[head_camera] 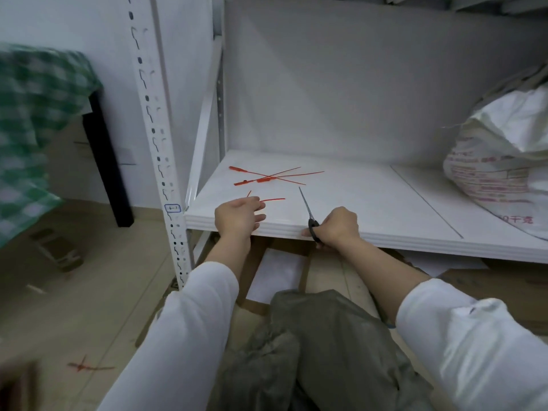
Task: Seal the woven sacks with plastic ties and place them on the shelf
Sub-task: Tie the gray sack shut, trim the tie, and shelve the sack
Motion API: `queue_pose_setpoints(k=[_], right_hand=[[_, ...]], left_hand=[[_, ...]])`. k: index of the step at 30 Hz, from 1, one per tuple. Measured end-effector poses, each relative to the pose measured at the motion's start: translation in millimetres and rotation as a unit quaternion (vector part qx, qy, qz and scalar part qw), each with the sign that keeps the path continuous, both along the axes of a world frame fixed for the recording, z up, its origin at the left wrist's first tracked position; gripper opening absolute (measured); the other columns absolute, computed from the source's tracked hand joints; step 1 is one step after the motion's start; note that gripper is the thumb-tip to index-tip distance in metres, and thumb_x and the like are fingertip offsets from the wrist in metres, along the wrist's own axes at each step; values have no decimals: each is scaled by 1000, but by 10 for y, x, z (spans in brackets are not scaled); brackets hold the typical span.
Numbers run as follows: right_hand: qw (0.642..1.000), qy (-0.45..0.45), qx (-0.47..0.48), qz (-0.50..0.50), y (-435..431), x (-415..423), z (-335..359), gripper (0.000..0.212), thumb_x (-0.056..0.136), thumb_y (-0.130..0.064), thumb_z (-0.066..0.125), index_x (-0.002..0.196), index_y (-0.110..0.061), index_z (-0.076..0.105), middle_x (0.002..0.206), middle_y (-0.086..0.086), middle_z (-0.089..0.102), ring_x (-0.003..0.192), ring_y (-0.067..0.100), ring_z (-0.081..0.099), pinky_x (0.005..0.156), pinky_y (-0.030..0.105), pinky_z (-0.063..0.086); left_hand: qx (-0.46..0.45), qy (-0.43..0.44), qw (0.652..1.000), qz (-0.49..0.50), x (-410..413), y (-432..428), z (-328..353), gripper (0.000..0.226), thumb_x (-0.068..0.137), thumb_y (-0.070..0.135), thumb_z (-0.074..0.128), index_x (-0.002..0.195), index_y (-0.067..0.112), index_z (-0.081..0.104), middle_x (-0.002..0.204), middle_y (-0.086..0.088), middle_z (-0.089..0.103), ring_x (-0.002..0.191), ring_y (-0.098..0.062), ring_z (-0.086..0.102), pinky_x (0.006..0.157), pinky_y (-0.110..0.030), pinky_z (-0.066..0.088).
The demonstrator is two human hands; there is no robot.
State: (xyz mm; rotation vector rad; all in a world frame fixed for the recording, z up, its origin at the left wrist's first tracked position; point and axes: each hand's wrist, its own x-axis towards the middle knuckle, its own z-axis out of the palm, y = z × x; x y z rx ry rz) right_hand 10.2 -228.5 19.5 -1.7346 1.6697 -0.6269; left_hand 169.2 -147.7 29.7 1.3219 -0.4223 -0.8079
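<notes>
The plastic ties (268, 177) lie crossed near the left edge of the shelf (370, 209), their long axes roughly parallel to its front edge. They sit just behind the left hand (237, 215), the nearer one. That hand's grip is loosely bent, with fingertips at the end of a short red strip (274, 199); whether it pinches the strip cannot be told. The right hand (338, 225), at the front edge, has its grip wrapped round the scissors (307, 206), blades pointing toward the back. A woven sack (501, 161) sits at the shelf's right end.

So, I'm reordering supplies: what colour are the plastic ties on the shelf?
The plastic ties are red, best seen in the head view.
</notes>
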Motion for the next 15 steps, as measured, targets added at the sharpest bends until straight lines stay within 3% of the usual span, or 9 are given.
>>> queue_pose_setpoints(k=[7,10,11,12,13,14,15], right_hand=[[999,40,-31,-13,-354,489,-109,35,68,-31,85,73,-7,61,58,6,64,40,13,60,49,25,52],[999,39,-27,-22,-478,627,-157,33,68,-31,84,76,-8,63,61,6,67,39,12,60,47,22,49],[999,39,-25,-25,-519,666,-175,32,69,-32,83,76,-8,62,64,6,69,39,12,60,44,20,46],[999,38,-25,-27,-554,698,-191,32,70,-32,83,75,-9,61,68,7,70,40,11,60,43,19,43],[999,38,-24,-30,-601,724,-207,33,71,-33,83,73,-10,59,71,7,71,41,12,60,42,19,42],[998,39,-23,-35,-630,745,-214,34,71,-33,83,72,-10,58,73,8,72,43,12,61,42,19,42],[998,33,-22,-39,-665,759,-226,35,70,-33,84,72,-10,57,74,8,71,43,13,61,41,19,43]], left_hand=[[21,25,999,4,266,-394,-308,24,94,2,54,116,-1,64,112,-15,69,103,-30,67,60,-20,50],[2,69,998,-15,352,-631,-446,25,94,8,52,109,25,62,114,-13,68,81,-11,67,50,-14,49],[26,54,998,-30,390,-725,-498,31,94,9,52,111,34,58,122,-11,64,85,-9,66,53,-12,50],[85,48,995,-20,409,-778,-476,39,93,8,53,120,35,54,136,-9,55,102,-10,62,64,-12,52],[165,-78,983,-12,413,-844,-544,51,91,5,54,135,30,47,147,-7,42,125,-15,50,79,-17,52],[236,-292,926,-32,385,-871,-550,63,88,3,56,144,25,38,153,-6,31,138,-21,35,90,-23,49],[258,-403,876,-57,387,-931,-564,68,87,3,58,147,23,34,155,-4,26,142,-23,27,91,-25,48]])
